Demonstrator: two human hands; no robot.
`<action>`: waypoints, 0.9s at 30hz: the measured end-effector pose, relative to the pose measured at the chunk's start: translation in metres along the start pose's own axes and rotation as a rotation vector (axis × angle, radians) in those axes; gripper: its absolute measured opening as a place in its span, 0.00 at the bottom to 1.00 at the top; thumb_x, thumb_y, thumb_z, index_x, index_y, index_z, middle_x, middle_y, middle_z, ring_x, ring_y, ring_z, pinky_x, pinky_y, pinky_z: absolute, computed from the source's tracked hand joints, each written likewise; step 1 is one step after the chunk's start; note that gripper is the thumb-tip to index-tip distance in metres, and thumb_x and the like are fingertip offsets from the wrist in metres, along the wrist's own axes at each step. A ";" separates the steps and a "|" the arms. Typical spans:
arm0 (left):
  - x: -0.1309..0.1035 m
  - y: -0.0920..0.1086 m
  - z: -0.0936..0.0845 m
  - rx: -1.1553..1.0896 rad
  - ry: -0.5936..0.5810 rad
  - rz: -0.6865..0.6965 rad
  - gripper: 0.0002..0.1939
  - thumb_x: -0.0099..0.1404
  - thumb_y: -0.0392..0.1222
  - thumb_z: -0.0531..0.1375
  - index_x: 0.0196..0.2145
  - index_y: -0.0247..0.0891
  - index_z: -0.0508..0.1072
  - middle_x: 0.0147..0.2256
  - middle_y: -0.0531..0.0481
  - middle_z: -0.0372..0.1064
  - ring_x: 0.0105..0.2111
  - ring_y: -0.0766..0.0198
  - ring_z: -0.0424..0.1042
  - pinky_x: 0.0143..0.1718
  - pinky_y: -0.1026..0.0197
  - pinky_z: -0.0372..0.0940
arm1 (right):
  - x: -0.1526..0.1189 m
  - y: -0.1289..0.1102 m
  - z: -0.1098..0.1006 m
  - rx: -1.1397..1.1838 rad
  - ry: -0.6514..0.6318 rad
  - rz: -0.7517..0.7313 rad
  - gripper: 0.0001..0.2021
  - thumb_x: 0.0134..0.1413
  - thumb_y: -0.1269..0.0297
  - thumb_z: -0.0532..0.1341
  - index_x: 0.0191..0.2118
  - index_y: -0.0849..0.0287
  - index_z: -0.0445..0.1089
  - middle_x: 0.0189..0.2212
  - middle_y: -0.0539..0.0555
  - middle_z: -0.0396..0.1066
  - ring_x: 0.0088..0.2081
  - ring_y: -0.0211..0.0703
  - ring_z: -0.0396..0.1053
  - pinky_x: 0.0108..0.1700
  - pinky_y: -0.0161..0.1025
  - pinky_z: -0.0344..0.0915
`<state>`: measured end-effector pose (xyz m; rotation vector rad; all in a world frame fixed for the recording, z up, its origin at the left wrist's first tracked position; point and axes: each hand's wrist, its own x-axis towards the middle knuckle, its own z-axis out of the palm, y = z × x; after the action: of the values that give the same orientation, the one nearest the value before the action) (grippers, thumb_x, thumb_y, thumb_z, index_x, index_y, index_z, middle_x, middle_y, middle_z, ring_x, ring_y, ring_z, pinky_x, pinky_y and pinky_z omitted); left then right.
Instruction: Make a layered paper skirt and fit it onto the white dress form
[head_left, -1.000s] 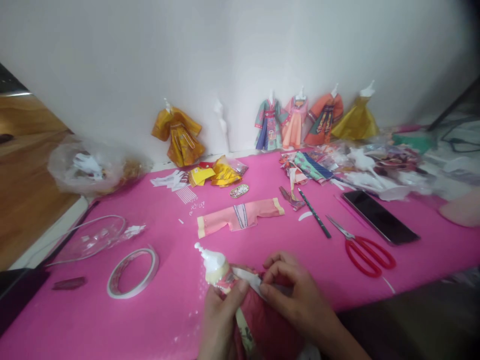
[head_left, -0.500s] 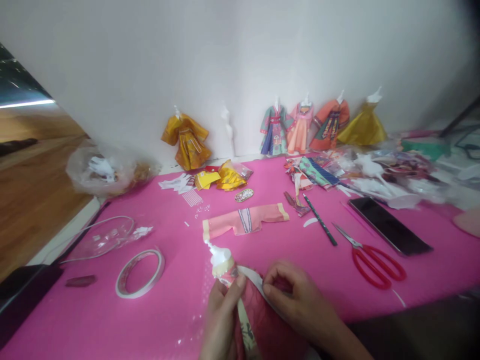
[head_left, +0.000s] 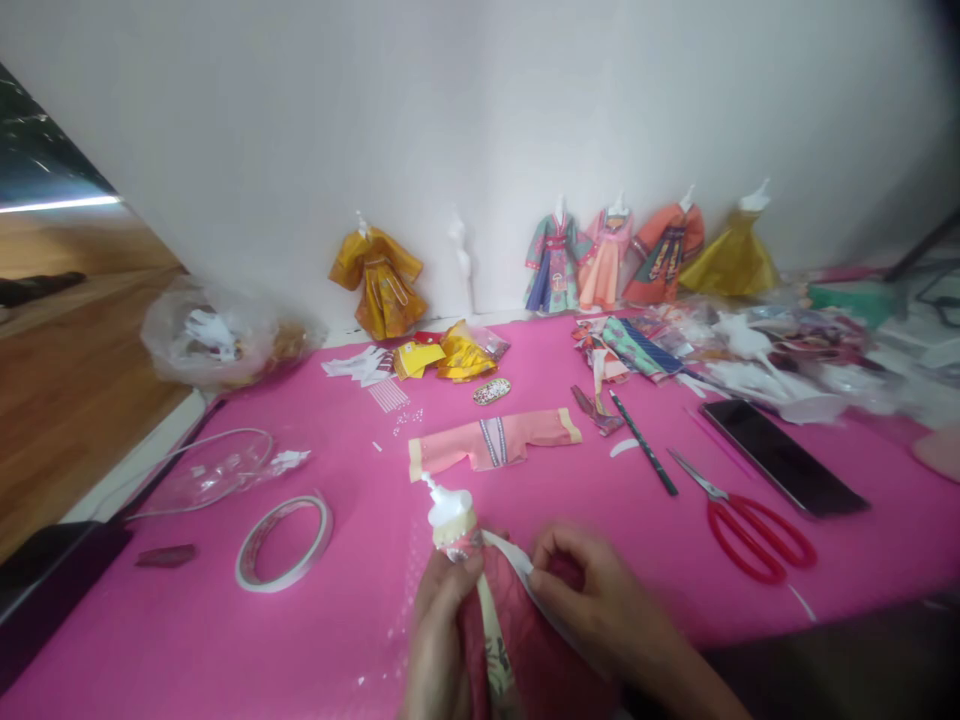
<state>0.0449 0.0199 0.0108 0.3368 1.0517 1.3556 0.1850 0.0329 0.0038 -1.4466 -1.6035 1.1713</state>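
My left hand [head_left: 441,630] is closed around the upper body of a small white doll mannequin [head_left: 450,505], its thumb pressing on the patterned bodice. A dark red skirt [head_left: 536,650] with a cream patterned strip hangs from the waist toward me. A white tape strip [head_left: 510,550] runs along the skirt's top edge. My right hand [head_left: 581,580] pinches this edge between thumb and fingers, right of the mannequin. Just beyond lies a flat pink doll jacket [head_left: 450,448] with cream cuffs.
On the pink table [head_left: 360,620] lie a tape roll [head_left: 247,560], red-handled scissors [head_left: 757,530], a phone [head_left: 784,455] and a dark green pencil [head_left: 645,445]. Several dressed mannequins [head_left: 556,260] lean on the wall. Plastic bags [head_left: 787,350] are piled back right.
The view has shifted slightly. The mannequin stands a little more upright and to the right. Both hands keep their hold on it and the skirt edge.
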 end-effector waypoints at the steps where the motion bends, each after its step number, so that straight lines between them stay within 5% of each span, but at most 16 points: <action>1: 0.000 0.001 -0.001 -0.002 -0.007 -0.005 0.08 0.56 0.40 0.66 0.34 0.36 0.73 0.29 0.51 0.76 0.32 0.57 0.77 0.34 0.60 0.70 | 0.000 -0.001 0.000 0.031 0.002 0.007 0.05 0.51 0.70 0.57 0.25 0.57 0.64 0.26 0.48 0.67 0.30 0.40 0.65 0.33 0.35 0.61; 9: 0.001 0.007 -0.009 0.071 -0.021 -0.017 0.17 0.52 0.41 0.71 0.40 0.35 0.76 0.34 0.46 0.79 0.30 0.57 0.78 0.35 0.61 0.69 | 0.002 -0.005 -0.003 0.245 0.019 0.126 0.05 0.47 0.66 0.59 0.24 0.58 0.64 0.20 0.46 0.64 0.25 0.37 0.62 0.27 0.32 0.58; 15: 0.001 0.009 -0.007 0.039 -0.093 -0.029 0.18 0.50 0.35 0.71 0.40 0.34 0.76 0.30 0.47 0.78 0.33 0.54 0.78 0.38 0.59 0.69 | 0.003 -0.008 0.001 0.401 -0.002 0.173 0.10 0.48 0.59 0.62 0.33 0.61 0.73 0.23 0.48 0.67 0.26 0.38 0.65 0.28 0.34 0.59; 27: -0.004 0.006 -0.007 0.150 0.027 0.006 0.13 0.51 0.42 0.72 0.32 0.36 0.76 0.26 0.49 0.76 0.28 0.58 0.77 0.31 0.61 0.70 | 0.004 -0.011 -0.002 0.292 -0.020 0.161 0.10 0.50 0.61 0.60 0.23 0.59 0.66 0.20 0.45 0.63 0.24 0.36 0.60 0.27 0.32 0.57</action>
<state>0.0362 0.0156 0.0131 0.4336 1.1785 1.2923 0.1824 0.0371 0.0146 -1.3932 -1.2830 1.4483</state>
